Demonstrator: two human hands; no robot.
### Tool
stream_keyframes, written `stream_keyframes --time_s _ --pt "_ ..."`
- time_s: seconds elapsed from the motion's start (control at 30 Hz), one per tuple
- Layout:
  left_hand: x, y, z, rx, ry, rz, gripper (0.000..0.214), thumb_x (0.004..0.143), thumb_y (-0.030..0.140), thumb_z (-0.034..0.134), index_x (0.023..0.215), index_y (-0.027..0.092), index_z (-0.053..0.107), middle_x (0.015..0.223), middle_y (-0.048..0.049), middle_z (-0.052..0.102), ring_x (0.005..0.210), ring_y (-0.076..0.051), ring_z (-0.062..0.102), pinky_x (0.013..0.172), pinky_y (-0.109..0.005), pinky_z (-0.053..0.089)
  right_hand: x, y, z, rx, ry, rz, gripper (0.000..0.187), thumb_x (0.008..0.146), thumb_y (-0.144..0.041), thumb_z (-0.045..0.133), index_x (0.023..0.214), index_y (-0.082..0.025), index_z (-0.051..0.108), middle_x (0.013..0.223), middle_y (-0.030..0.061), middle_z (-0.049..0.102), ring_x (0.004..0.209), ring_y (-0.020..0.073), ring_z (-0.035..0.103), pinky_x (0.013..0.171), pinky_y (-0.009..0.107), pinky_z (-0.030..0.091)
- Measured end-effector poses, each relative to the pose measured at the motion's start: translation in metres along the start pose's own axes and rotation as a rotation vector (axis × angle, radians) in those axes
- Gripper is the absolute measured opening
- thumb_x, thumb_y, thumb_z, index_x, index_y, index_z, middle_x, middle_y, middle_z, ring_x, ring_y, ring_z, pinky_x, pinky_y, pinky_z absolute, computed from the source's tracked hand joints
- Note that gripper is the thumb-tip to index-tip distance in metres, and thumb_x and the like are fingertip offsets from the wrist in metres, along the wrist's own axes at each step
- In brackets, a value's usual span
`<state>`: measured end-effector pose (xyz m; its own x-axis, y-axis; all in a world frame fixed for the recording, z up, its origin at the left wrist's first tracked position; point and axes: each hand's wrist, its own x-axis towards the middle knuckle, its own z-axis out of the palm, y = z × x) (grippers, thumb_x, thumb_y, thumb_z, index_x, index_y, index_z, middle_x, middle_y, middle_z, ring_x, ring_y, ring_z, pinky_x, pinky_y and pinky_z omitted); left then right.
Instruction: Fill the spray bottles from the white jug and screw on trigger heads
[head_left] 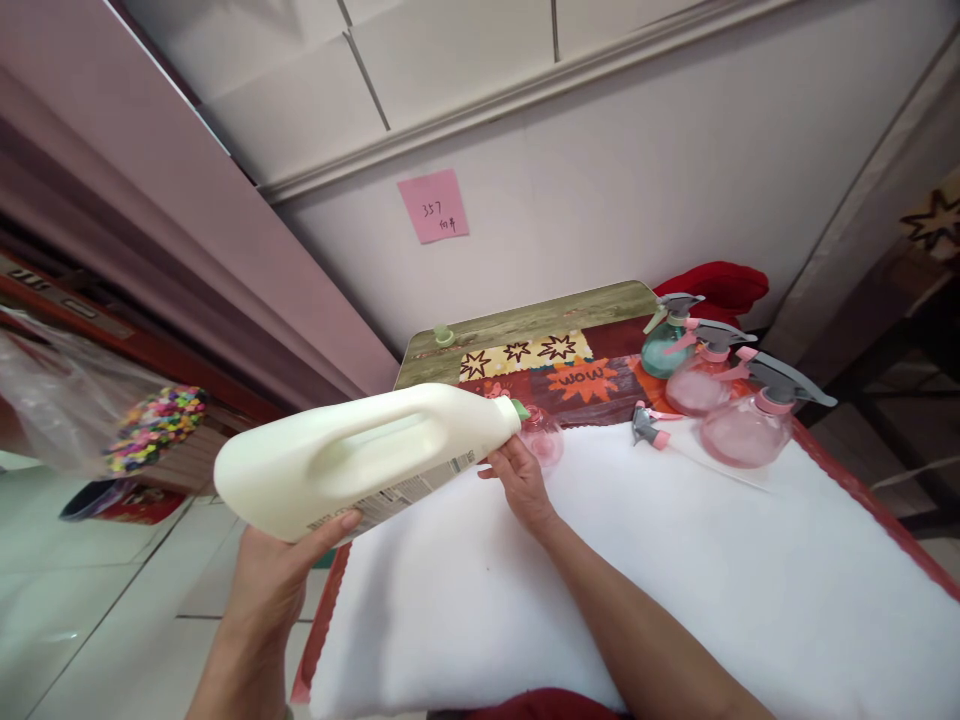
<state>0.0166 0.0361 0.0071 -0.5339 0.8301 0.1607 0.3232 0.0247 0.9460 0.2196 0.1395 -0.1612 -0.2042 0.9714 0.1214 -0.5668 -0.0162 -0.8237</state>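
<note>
A large cream-coloured jug (285,450) with a hollow handle and a printed label lies tipped almost level in the air. My left hand (277,570) grips it low near the base, thumb on the label side. Closed at the jug's neck, my right hand (521,485) supports it from below; some of its fingers are hidden. The jug's green spout (520,409) is at a pink clear bottle (546,442) without a sprayer top. Whether liquid is flowing I cannot tell. A loose grey and pink sprayer head (651,428) with a thin tube lies to the right.
Pink spray bottles (746,432) and a green one (664,350) stand at the right. A green cap (444,335) sits on the wooden board (510,325) at the back. White cloth (465,620) covers the table front. A pink note (433,206) is on the wall.
</note>
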Motion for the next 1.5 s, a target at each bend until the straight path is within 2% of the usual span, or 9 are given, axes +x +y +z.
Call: stream_keyframes --time_s 0.4,0.63,0.8,1.0,1.13,1.27,1.37,1.5 --pt "0.000 0.003 0.001 -0.008 -0.023 0.003 0.073 0.054 0.028 0.095 0.123 0.021 0.071 0.111 -0.0073 0.079 0.113 -0.033 0.070 0.098 -0.042 0.058 0.000 0.003 -0.001 -0.002 0.012 0.003 0.041 0.087 -0.047 0.067 0.120 -0.024 0.061 0.097 0.0035 0.072 0.089 0.0202 0.073 0.069 0.031 0.061" --pt "0.000 0.006 0.001 -0.008 -0.030 0.006 0.074 0.051 0.028 0.095 0.121 0.020 0.073 0.114 -0.0084 0.079 0.113 -0.035 0.070 0.099 -0.044 0.058 0.000 0.003 -0.001 -0.035 -0.026 0.022 0.036 0.082 -0.042 0.071 0.112 -0.023 0.062 0.105 0.0051 0.073 0.089 0.0200 0.071 0.071 0.032 0.059" --pt "0.001 0.008 0.001 -0.019 -0.068 0.017 0.072 0.053 0.026 0.095 0.121 0.020 0.072 0.120 -0.0089 0.077 0.116 -0.034 0.069 0.099 -0.042 0.058 -0.001 0.001 0.000 -0.045 -0.012 0.002 0.039 0.081 -0.040 0.072 0.115 -0.024 0.060 0.108 0.0052 0.072 0.089 0.0199 0.071 0.070 0.031 0.057" --pt "0.001 0.010 0.001 -0.010 -0.061 0.005 0.073 0.053 0.025 0.095 0.122 0.019 0.072 0.120 -0.0093 0.077 0.117 -0.036 0.068 0.102 -0.045 0.056 -0.001 0.003 0.000 -0.068 -0.024 0.034 0.037 0.080 -0.041 0.072 0.111 -0.022 0.063 0.102 0.0063 0.076 0.089 0.0221 0.071 0.071 0.033 0.056" --pt "0.001 0.010 0.000 -0.001 -0.066 0.004 0.073 0.054 0.025 0.095 0.123 0.019 0.071 0.121 -0.0099 0.077 0.117 -0.037 0.068 0.102 -0.047 0.055 0.000 0.005 -0.002 -0.260 -0.058 0.109 0.035 0.083 -0.044 0.064 0.110 -0.022 0.061 0.098 0.0062 0.076 0.086 0.0203 0.071 0.071 0.032 0.056" --pt "0.001 0.010 0.000 0.004 -0.058 -0.001 0.074 0.054 0.026 0.095 0.123 0.019 0.071 0.121 -0.0095 0.077 0.118 -0.036 0.067 0.102 -0.046 0.055 -0.002 0.010 -0.008 -0.486 -0.090 0.234 0.027 0.091 -0.045 0.053 0.090 -0.020 0.062 0.071 0.0018 0.070 0.063 0.0156 0.065 0.060 0.027 0.051" --pt "0.001 0.009 -0.001 0.011 -0.064 0.004 0.073 0.054 0.026 0.095 0.123 0.019 0.072 0.120 -0.0091 0.077 0.117 -0.035 0.068 0.101 -0.043 0.056 -0.005 0.013 -0.010 -0.607 -0.139 0.257 0.021 0.088 -0.039 0.060 0.077 -0.021 0.061 0.062 -0.0007 0.067 0.056 0.0146 0.061 0.057 0.026 0.045" --pt "0.001 0.009 -0.002 0.001 -0.078 0.011 0.070 0.057 0.024 0.094 0.123 0.020 0.071 0.120 -0.0085 0.077 0.116 -0.033 0.068 0.102 -0.042 0.055 -0.009 0.012 -0.010 -0.777 -0.205 0.221 0.013 0.085 -0.030 0.067 0.075 -0.023 0.063 0.062 -0.0027 0.066 0.060 0.0153 0.060 0.061 0.026 0.038"
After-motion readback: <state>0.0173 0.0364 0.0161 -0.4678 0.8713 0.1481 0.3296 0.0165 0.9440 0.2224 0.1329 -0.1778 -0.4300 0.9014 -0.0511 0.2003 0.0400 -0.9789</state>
